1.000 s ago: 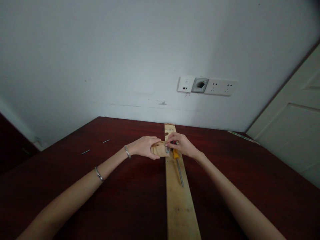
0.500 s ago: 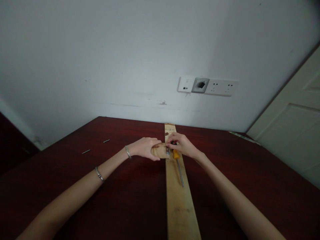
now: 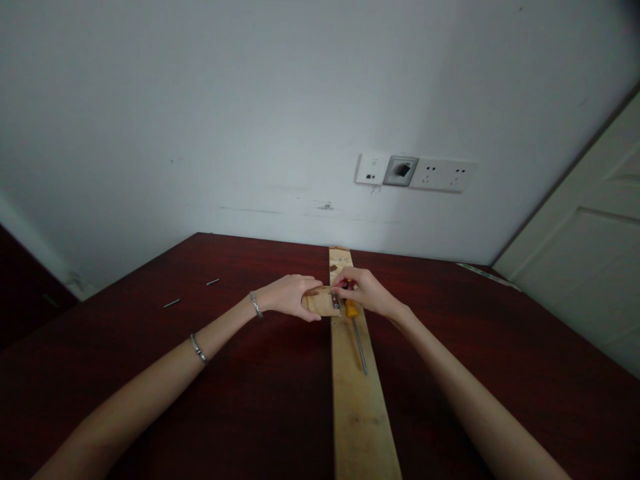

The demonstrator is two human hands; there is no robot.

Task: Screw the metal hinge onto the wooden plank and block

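A small wooden block [image 3: 319, 304] lies across a long wooden plank [image 3: 363, 420], its left end gripped by my left hand [image 3: 291, 295]. On the block's right end sits a small metal bracket [image 3: 335, 300] with holes. My right hand [image 3: 364, 288] has thumb and forefinger pinched together at the bracket's top end; anything between the fingertips is too small to make out. Under that hand rests a screwdriver [image 3: 353, 309] with a yellow handle, its shaft pointing toward me along the plank. The top of its handle is partly hidden by my fingers.
Two thin metal rods [image 3: 171, 303] lie on the dark red table [image 3: 240, 400] to the left. A narrow strip [image 3: 487, 275] lies at the back right edge. Behind the table rises a white wall with sockets [image 3: 416, 173]; a pale door [image 3: 590, 247] stands at right.
The bracket has tilted or shifted very slightly at the block's end, and my right fingertips have moved a little. My left hand and the screwdriver look almost unmoved.
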